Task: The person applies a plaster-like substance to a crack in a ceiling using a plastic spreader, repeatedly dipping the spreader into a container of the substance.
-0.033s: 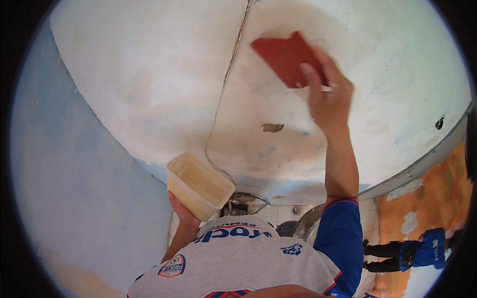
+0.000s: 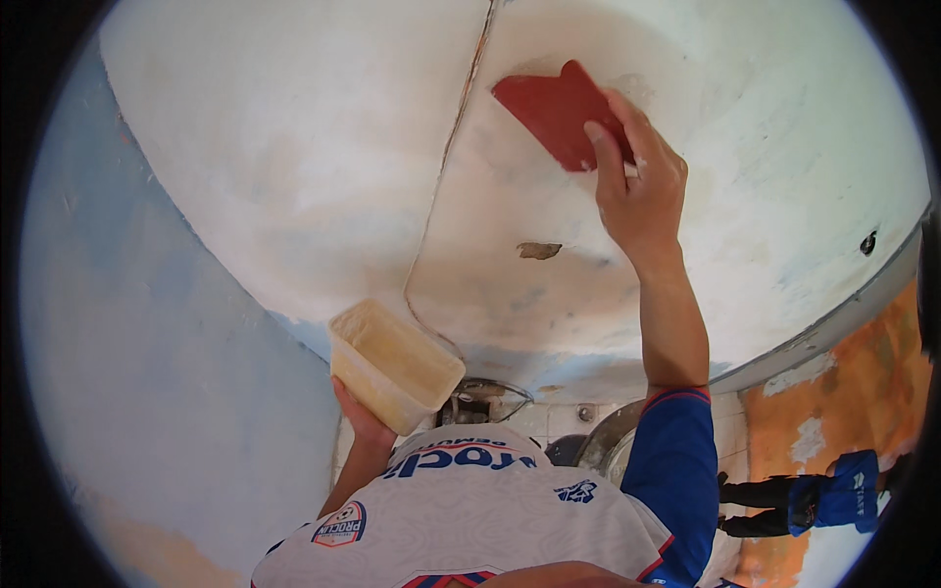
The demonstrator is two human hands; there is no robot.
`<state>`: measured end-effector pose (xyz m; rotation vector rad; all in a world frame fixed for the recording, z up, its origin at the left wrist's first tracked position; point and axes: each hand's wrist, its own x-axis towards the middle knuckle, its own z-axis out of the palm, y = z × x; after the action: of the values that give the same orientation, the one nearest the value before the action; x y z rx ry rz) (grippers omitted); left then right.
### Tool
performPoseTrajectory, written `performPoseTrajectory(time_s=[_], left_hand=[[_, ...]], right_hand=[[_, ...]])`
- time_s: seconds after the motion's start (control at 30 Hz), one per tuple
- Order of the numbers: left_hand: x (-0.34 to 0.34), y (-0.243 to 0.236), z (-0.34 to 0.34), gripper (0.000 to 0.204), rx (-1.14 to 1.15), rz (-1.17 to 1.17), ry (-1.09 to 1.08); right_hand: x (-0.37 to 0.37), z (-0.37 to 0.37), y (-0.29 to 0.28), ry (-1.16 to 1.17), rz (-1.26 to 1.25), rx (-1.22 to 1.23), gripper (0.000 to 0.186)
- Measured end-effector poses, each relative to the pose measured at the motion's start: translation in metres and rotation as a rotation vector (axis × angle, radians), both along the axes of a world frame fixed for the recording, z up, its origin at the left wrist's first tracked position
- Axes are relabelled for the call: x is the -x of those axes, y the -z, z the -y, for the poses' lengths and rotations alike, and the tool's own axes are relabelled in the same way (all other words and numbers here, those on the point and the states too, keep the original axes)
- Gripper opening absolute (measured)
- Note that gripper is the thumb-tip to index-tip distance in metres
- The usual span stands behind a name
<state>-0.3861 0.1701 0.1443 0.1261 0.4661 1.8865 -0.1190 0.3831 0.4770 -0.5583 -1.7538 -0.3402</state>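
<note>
My right hand point(image 2: 637, 186) is closed on a flat red plastic scraper point(image 2: 554, 113), held against or very close to the pale, patchy plastered wall point(image 2: 284, 157) in the upper middle of the view. A thin cracked line runs down that wall left of the scraper, and a small broken patch point(image 2: 538, 251) shows below it. Low on the left, my left hand point(image 2: 363, 412) grips the side of a cream rectangular plastic tub point(image 2: 392, 363), its inside coated with pale residue.
A pale blue wall point(image 2: 157, 333) rises on the left. At lower right are an orange, patched wall point(image 2: 823, 382) and a person point(image 2: 845, 490) in blue and black. Behind my body are a tiled surface, dark round objects and a small dark hole point(image 2: 867, 242) in the wall's right part.
My right hand and the red scraper have shifted slightly to the left. The left hand and tub look almost unmoved.
</note>
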Motion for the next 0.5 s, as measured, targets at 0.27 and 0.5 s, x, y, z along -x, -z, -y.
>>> performPoseTrajectory(time_s=[0.27, 0.5], left_hand=[[0.008, 0.017, 0.008, 0.08, 0.068, 0.013, -0.066], [0.011, 0.02, 0.013, 0.08, 0.043, -0.014, -0.065]], right_hand=[[-0.012, 0.01, -0.019, -0.178, -0.446, 0.186, 0.033], [-0.003, 0.006, -0.024, -0.203, -0.571, 0.066, 0.029]])
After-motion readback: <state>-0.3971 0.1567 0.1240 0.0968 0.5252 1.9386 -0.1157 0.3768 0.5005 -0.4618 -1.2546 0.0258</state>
